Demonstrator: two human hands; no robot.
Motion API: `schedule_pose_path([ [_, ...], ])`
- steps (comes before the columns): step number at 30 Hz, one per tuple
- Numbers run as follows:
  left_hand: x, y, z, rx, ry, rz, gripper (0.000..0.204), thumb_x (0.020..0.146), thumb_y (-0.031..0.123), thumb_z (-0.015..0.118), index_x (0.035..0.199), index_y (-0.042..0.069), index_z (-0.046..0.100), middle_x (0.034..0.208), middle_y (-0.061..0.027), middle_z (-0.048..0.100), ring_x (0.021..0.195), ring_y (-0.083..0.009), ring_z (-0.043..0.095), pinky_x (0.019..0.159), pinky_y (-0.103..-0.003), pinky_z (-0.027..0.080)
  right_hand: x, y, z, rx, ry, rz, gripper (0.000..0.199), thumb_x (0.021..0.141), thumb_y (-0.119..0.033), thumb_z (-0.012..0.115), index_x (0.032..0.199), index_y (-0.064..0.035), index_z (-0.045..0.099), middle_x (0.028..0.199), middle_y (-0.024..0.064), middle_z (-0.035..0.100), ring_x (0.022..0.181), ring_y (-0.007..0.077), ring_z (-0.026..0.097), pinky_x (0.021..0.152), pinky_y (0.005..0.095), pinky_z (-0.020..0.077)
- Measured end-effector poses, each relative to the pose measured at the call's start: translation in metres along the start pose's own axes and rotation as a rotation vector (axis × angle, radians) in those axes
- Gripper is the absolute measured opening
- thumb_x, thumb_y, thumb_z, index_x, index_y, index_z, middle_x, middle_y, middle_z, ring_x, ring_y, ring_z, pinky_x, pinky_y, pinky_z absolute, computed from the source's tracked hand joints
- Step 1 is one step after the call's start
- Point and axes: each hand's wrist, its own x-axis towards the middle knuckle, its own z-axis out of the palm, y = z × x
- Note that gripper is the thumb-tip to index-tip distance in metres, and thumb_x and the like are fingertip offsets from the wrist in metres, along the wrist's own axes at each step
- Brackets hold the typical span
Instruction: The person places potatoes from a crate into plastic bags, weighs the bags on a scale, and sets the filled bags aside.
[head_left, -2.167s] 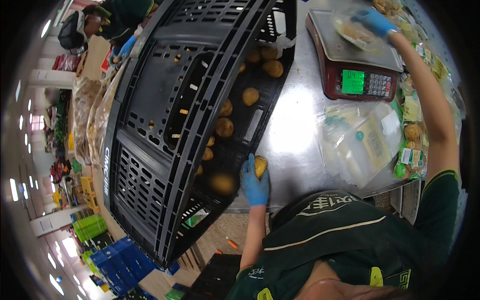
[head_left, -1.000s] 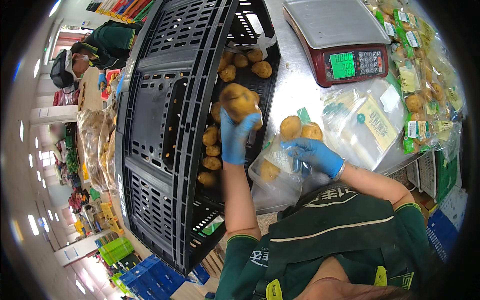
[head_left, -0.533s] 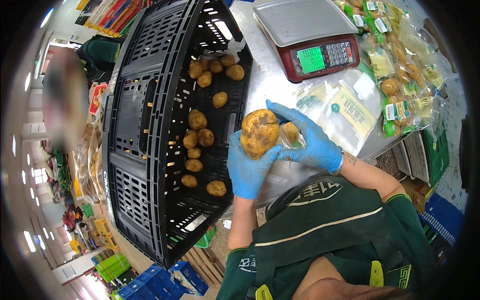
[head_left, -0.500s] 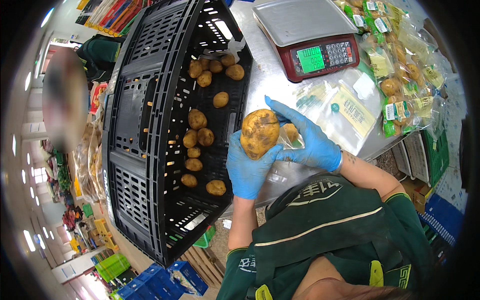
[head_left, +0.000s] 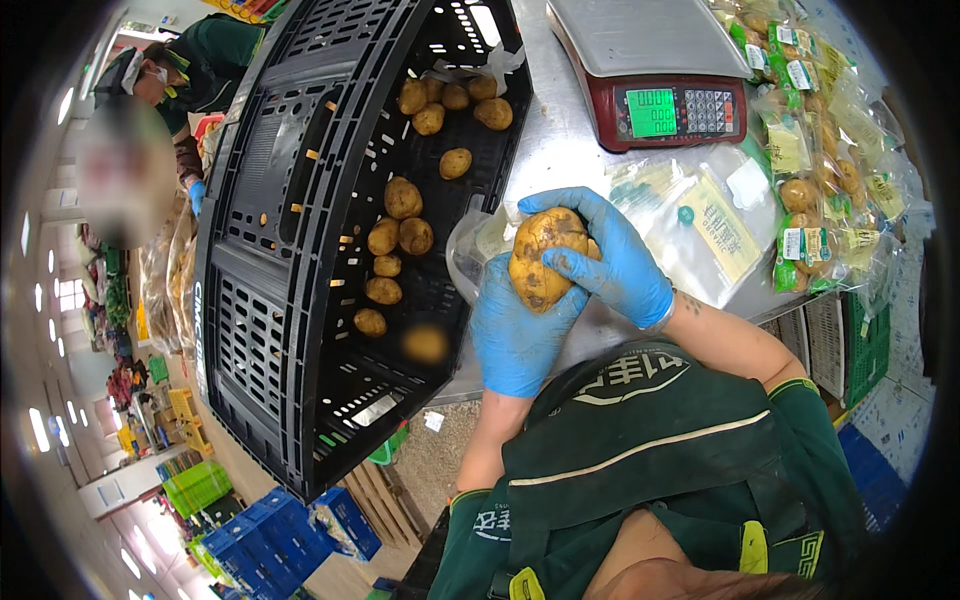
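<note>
A large, dirt-marked yellow potato (head_left: 545, 235) is held between my two gloved hands above the metal table. My left hand (head_left: 525, 330), in a blue glove, cups it from below. My right hand (head_left: 620, 265), also blue-gloved, wraps over its right side with the thumb across the front. A clear plastic bag (head_left: 470, 250) sticks out left of my left hand; how it is held is hidden. Close by on the left, a tilted black crate (head_left: 345, 190) holds several loose potatoes (head_left: 403, 198). One potato (head_left: 425, 343) near its lower end looks blurred.
A red scale (head_left: 660, 110) with a metal pan stands on the metal table (head_left: 545, 120). Flat clear bags (head_left: 690, 220) lie below it; several packed potato bags (head_left: 810, 240) line the right edge. Beyond the crate, a person (head_left: 205, 70) in green bends forward.
My right thumb has moved onto the potato's front, and the potato has turned. The plastic bag, earlier between my hands, now shows on the left. A person has come into view at upper left.
</note>
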Motion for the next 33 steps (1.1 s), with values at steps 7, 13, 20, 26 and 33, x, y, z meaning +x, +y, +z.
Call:
schedule_pose_path([
  [7,0.000,-0.013,0.006,-0.163,0.000,0.029,0.059,0.073,0.024,0.082,0.117,-0.001,0.053,0.109,-0.0134,0.062,0.098,-0.0196,0.062,0.084,-0.032,0.051,0.004,0.007,-0.002,0.148,0.022,0.017,0.040,0.087,-0.021,0.065,0.122,-0.0057,0.055,0.116,0.0119,0.060,0.105,0.0186,0.058,0.094,0.0319,0.0468],
  [13,0.003,-0.022,0.004,-0.255,-0.002,0.097,0.047,0.087,0.020,0.068,0.125,-0.004,0.052,0.119,-0.0151,0.060,0.106,-0.0200,0.060,0.090,-0.033,0.049,0.003,0.008,0.001,0.287,0.049,0.033,0.042,0.090,-0.020,0.063,0.125,-0.0006,0.050,0.121,0.0113,0.057,0.111,0.0172,0.054,0.099,0.0310,0.0441],
  [20,0.014,-0.042,-0.002,-0.412,0.094,0.195,0.031,0.100,0.016,0.046,0.117,-0.006,0.060,0.117,-0.0135,0.062,0.104,-0.0181,0.060,0.092,-0.031,0.047,0.007,0.009,-0.003,0.435,0.053,0.104,0.045,0.090,-0.022,0.065,0.124,0.0019,0.049,0.119,0.0118,0.058,0.112,0.0168,0.055,0.099,0.0300,0.0442],
  [26,0.008,-0.036,-0.006,-0.434,0.046,0.072,0.030,0.096,0.013,0.052,0.119,-0.005,0.060,0.118,-0.0131,0.062,0.104,-0.0175,0.059,0.091,-0.030,0.047,0.008,0.007,-0.004,0.344,0.105,0.046,0.047,0.089,-0.021,0.067,0.125,0.0030,0.049,0.120,0.0124,0.058,0.111,0.0164,0.055,0.098,0.0297,0.0452],
  [33,0.008,-0.035,-0.011,-0.165,0.040,0.112,0.028,0.094,0.010,0.053,0.116,-0.005,0.063,0.114,-0.0126,0.064,0.101,-0.0165,0.059,0.087,-0.029,0.048,0.006,0.007,-0.001,0.246,0.119,0.020,0.048,0.086,-0.022,0.071,0.124,0.0002,0.052,0.118,0.0108,0.060,0.109,0.0161,0.057,0.096,0.0300,0.0472],
])
